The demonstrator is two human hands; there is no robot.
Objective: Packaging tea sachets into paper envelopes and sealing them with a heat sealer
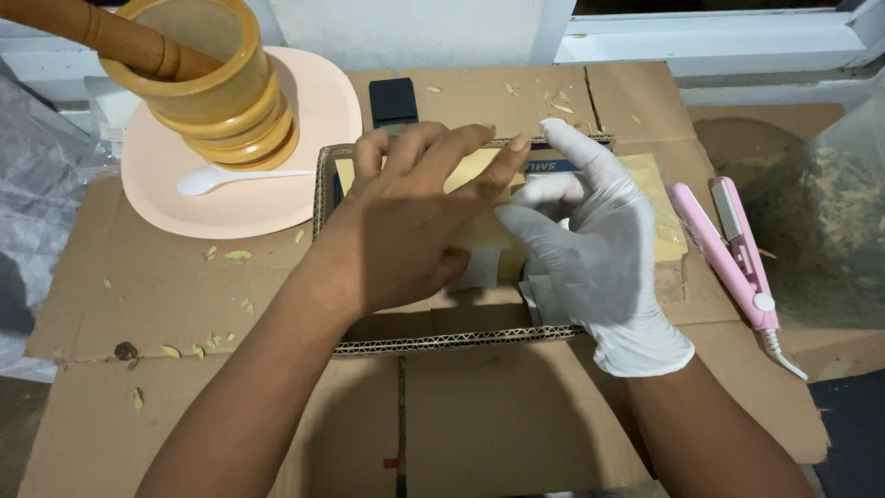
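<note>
Over the shallow cardboard tray [324, 198] mid-scene, bare left hand [406, 221] and gloved right hand [590, 249] pinch small paper sachets [479, 269], fingers together; yellow packets [659, 198] lie inside, pink sealer [733, 249] untouched right.

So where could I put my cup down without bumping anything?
Bare cardboard lies in front of the shallow box, between the two arms. Another bare patch sits left of the box, below the pink plate, with only a few dry leaf bits. It is crowded in the box, where the left hand and gloved right hand meet.
</note>
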